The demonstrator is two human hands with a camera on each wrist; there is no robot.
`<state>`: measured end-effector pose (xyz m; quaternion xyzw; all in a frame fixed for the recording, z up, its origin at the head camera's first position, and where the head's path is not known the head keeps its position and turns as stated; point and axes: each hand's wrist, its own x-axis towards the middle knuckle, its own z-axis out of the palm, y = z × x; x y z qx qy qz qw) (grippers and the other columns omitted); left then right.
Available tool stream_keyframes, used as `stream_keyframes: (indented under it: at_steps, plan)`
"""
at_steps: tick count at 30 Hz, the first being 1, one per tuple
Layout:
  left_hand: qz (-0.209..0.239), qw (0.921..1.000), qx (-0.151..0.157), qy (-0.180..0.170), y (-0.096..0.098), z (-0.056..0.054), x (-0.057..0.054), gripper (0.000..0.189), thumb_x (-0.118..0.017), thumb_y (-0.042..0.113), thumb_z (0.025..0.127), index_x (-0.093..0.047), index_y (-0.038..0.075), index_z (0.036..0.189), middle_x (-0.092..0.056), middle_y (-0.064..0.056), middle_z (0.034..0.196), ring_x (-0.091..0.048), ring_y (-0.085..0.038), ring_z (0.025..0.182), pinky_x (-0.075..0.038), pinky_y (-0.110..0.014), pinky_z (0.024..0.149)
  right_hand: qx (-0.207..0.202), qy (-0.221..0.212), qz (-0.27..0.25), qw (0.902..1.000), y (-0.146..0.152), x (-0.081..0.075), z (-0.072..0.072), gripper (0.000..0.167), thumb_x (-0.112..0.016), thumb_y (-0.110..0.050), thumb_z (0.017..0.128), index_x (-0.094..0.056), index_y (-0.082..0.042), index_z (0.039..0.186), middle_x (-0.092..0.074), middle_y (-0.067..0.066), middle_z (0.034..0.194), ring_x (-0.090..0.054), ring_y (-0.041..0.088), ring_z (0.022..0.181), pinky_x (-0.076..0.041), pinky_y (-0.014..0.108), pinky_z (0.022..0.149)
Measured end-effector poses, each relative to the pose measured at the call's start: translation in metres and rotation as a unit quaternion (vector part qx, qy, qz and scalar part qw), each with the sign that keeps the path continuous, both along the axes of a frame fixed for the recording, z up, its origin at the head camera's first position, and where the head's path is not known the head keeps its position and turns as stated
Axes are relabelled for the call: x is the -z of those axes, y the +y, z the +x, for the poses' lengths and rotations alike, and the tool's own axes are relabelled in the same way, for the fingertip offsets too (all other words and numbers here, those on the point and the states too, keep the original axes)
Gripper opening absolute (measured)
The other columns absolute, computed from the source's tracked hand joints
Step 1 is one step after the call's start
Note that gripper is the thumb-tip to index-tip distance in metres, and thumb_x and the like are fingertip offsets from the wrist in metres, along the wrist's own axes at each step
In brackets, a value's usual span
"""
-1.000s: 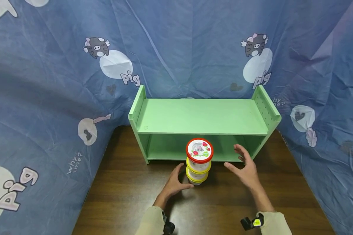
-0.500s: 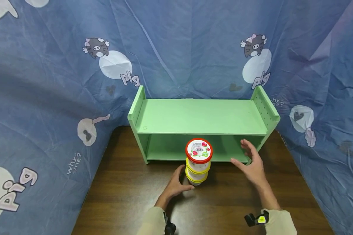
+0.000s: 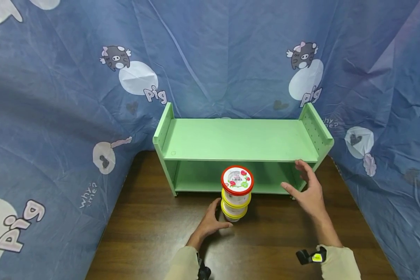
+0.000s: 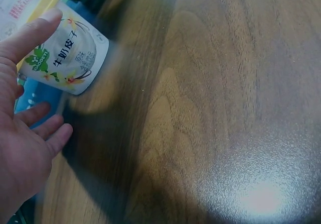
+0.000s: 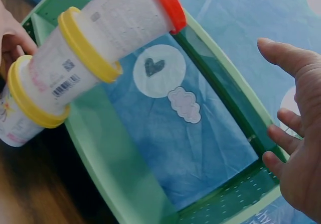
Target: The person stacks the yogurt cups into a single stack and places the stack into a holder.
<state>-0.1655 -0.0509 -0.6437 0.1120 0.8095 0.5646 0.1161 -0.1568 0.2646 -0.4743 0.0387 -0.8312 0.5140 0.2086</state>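
Note:
Three white lidded tubs stand stacked upright on the wooden table, the top one with a red lid [image 3: 237, 180] printed with strawberries. Below it are two tubs with yellow lids [image 5: 83, 45]. My left hand [image 3: 209, 222] is beside the lower part of the stack, thumb and fingers spread either side. In the left wrist view, its thumb overlaps the bottom tub [image 4: 75, 53] near the yellow rim, and the other fingers extend loosely below. My right hand [image 3: 309, 194] hovers to the right of the stack, in front of the shelf's right end, fingers apart and holding nothing.
A green two-level shelf [image 3: 239, 140] stands behind the tubs with raised side panels. The wooden table [image 3: 154, 233] extends in front of it. A blue cloth [image 3: 227, 58] printed with pigs hangs at the back and both sides.
My right hand has moved away from the stack, to the right and slightly back toward the shelf's right end. My left hand has barely shifted, and the stacked tubs stay in place.

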Motion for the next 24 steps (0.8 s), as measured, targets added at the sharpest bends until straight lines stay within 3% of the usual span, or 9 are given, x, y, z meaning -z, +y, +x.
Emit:
stream_keyframes:
  at_steps: [16,24]
  plan:
    - [-0.019,0.9997,-0.011,-0.014,0.004,0.001,0.0,0.104,-0.089,0.019,0.071,-0.03,0.001,0.154,-0.036,-0.025,0.157,-0.035,-0.043,0.146,-0.032,-0.06,0.117,0.025,0.031,-0.024,0.9989,0.015,-0.024,-0.004,0.087,-0.082,0.007,0.071,-0.045,-0.007,0.148,-0.053,0.009,0.144,-0.046,-0.004,0.127,-0.036,0.011,0.102]
    - [-0.023,0.9995,-0.015,-0.015,0.005,0.0,0.005,0.106,-0.09,0.021,0.07,-0.029,0.001,0.154,-0.036,-0.024,0.157,-0.033,-0.042,0.147,-0.03,-0.06,0.119,0.043,0.032,-0.014,0.9985,0.024,-0.035,-0.004,0.085,-0.081,0.002,0.075,-0.045,-0.017,0.149,-0.052,0.007,0.146,-0.045,-0.005,0.129,-0.035,0.011,0.101]
